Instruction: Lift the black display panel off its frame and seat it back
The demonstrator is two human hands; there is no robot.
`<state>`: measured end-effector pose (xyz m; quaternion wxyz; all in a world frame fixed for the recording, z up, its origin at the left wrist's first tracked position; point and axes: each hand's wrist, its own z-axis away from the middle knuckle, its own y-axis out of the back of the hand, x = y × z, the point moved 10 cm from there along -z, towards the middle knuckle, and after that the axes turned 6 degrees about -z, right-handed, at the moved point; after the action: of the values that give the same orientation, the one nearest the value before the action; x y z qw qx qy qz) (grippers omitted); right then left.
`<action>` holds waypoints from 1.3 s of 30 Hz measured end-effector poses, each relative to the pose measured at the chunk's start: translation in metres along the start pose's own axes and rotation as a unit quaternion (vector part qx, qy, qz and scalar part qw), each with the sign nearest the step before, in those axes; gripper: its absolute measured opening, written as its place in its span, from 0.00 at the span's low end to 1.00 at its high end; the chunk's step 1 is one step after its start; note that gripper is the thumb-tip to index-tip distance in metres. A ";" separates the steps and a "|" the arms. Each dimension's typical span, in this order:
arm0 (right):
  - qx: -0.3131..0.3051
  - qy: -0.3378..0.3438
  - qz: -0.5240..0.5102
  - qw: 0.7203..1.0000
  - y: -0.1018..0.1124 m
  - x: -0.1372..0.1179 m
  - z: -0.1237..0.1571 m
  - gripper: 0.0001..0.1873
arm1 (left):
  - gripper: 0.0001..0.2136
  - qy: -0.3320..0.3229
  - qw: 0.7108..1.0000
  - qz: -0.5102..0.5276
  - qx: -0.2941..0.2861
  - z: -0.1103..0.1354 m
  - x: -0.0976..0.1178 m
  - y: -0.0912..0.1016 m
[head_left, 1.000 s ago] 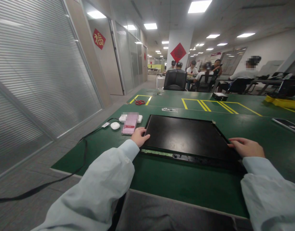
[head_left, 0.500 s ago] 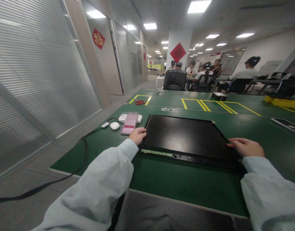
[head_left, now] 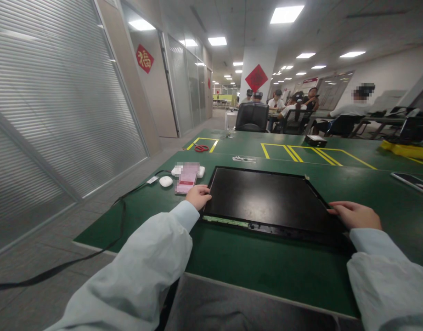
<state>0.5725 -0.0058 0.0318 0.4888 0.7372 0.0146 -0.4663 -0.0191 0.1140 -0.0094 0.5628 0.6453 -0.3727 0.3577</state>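
A flat black display panel lies on the green table, screen side up. Along its near edge runs a strip with a green section at the left. My left hand grips the panel's left edge, its fingers closed on the frame. At the opposite edge, my right hand pinches the frame between thumb and fingers. Just beyond my left hand rests a phone with a lit pinkish screen, leaning on a white object. A rounded white case sits to its left.
Red-handled scissors and a small clear packet lie farther back. A black box stands near yellow tape markings. Another phone-like device is at right. A black strap hangs over the left edge. Several people sit beyond an office chair.
The whole view has shifted slightly, so everything appears a little lower. Both hands keep the same hold on the display panel's edges.
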 end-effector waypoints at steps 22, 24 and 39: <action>0.002 -0.005 0.004 1.000 -0.005 0.016 -0.014 0.16 | 0.06 -0.012 0.997 -0.077 0.021 0.004 0.009 -0.005; -0.003 -0.014 0.001 1.000 -0.005 0.015 -0.011 0.16 | 0.06 -0.018 0.996 -0.081 0.021 0.003 0.009 -0.005; -0.009 -0.028 -0.028 0.999 -0.003 0.013 -0.005 0.20 | 0.10 -0.070 0.988 -0.135 0.020 0.008 0.022 -0.005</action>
<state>0.5815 -0.0065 0.0210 0.4828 0.7187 0.0258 -0.4997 -0.0045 0.1046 0.0066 0.5654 0.7245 -0.3131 0.2396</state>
